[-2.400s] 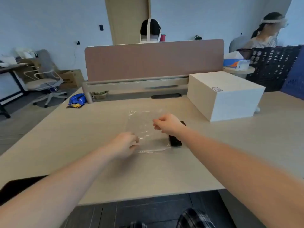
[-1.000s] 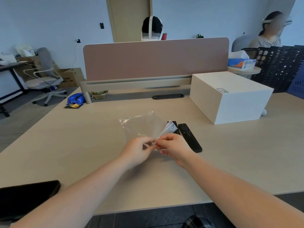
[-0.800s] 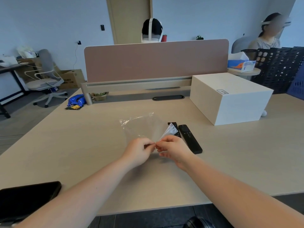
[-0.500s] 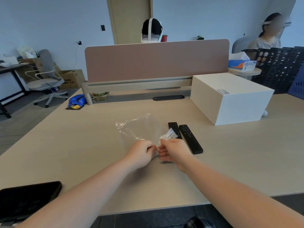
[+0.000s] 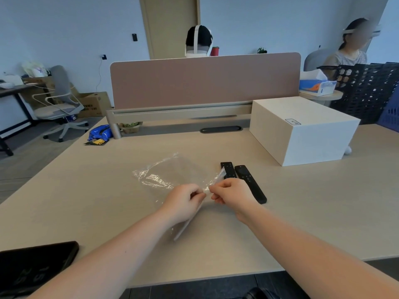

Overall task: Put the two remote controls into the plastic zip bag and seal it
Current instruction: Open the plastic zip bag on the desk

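Here, both hands pinch the zip bag's mouth above the desk.
The left hand and right hand each grasp the clear plastic zip bag; its body extends away-left. Just right of the right grip, two black remote controls lie side by side, long axes pointing away; no readable lettering.

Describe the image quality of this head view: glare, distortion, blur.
Head view: daylight glints off the creases of the clear zip bag, pinched by the left hand and right hand; wide-angle distortion bows the divider panel and stretches both forearms; the two remotes are sharp; the face of the seated person is blurred.
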Tool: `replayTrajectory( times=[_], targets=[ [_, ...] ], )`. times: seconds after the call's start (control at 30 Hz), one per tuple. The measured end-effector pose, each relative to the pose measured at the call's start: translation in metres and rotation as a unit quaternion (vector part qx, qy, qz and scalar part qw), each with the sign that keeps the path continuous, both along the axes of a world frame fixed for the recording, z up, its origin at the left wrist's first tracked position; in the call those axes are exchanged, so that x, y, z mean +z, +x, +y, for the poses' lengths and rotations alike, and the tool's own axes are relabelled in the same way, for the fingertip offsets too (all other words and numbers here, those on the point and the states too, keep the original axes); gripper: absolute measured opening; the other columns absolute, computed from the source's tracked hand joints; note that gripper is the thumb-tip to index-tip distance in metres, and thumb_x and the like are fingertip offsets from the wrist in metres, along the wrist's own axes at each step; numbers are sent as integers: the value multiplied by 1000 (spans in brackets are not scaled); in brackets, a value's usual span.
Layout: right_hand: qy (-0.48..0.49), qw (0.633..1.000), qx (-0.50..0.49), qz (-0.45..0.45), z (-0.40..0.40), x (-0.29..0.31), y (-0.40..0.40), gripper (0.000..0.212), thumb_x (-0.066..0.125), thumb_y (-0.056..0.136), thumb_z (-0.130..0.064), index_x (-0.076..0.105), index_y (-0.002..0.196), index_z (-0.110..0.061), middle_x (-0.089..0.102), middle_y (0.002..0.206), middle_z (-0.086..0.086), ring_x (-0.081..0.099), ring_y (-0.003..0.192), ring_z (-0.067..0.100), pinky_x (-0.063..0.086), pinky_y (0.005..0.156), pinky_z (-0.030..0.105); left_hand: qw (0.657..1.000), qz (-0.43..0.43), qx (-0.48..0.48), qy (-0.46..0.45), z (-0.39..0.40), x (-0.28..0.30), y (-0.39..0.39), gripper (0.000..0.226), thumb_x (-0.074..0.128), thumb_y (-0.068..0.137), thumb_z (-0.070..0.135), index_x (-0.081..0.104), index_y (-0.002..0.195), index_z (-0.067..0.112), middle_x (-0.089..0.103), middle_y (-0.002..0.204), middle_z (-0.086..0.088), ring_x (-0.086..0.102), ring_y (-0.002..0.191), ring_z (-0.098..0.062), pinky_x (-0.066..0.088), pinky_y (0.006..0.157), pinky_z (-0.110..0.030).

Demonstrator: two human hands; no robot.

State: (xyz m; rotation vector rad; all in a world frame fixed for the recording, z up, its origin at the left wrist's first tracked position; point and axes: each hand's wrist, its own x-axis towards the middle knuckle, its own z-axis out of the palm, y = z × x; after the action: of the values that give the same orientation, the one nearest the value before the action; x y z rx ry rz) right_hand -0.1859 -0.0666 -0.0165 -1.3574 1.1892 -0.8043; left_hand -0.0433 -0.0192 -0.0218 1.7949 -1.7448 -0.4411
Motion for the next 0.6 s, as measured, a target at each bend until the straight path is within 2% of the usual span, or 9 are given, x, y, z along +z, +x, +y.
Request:
replayTrajectory(
  times=[0.07,0.2,0.27,0.37,0.43,0.53,0.6],
  targets=[
    [-18,1000,9,-8,1,-1,-1,13,67,85,-15,66,78,-4,61,60,3,55,53,9,44,53,15,1000,19,8,5,-3,-1,4,22,58,86,21,62,66,12,66,68,-13,57,69,-29,47,68,-38],
    [-42,998,37,-10,1,-2,-2,13,68,85,-16,68,81,-4,62,60,2,55,55,9,44,53,14,996,75,42,0,-4,0,6,35,55,87,13,51,54,23,61,58,1,55,59,-19,46,66,-33],
    [-51,997,50,-8,1,0,-3,13,68,85,-17,66,75,-9,62,60,2,55,54,8,44,51,12,994,99,51,5,-4,0,5,33,56,87,12,53,56,23,59,57,3,53,56,-14,43,62,-29],
    [-61,996,64,-4,0,2,-5,18,68,85,-18,65,68,-13,62,59,1,54,56,10,43,58,19,991,133,25,15,-3,-1,5,17,62,84,15,64,68,16,67,67,-8,58,61,-14,48,64,-30],
    [-67,995,74,-3,2,2,-5,22,65,86,-19,66,64,-14,62,57,0,54,57,11,41,61,23,987,160,6,22,-2,-1,2,9,64,84,17,69,77,13,72,75,-7,62,61,-6,50,63,-25],
    [-73,995,72,-18,4,2,-2,28,62,88,-17,65,61,-12,60,56,0,52,55,8,37,59,19,989,149,-12,13,-2,0,0,13,63,85,19,73,78,15,75,78,-6,61,63,-5,49,63,-23],
    [-87,994,64,-16,5,2,0,31,62,88,-18,63,57,-15,60,57,0,51,54,8,38,58,19,976,216,-24,23,0,2,-3,18,59,87,14,73,76,16,75,72,2,62,63,-3,50,58,-17]
  ],
)
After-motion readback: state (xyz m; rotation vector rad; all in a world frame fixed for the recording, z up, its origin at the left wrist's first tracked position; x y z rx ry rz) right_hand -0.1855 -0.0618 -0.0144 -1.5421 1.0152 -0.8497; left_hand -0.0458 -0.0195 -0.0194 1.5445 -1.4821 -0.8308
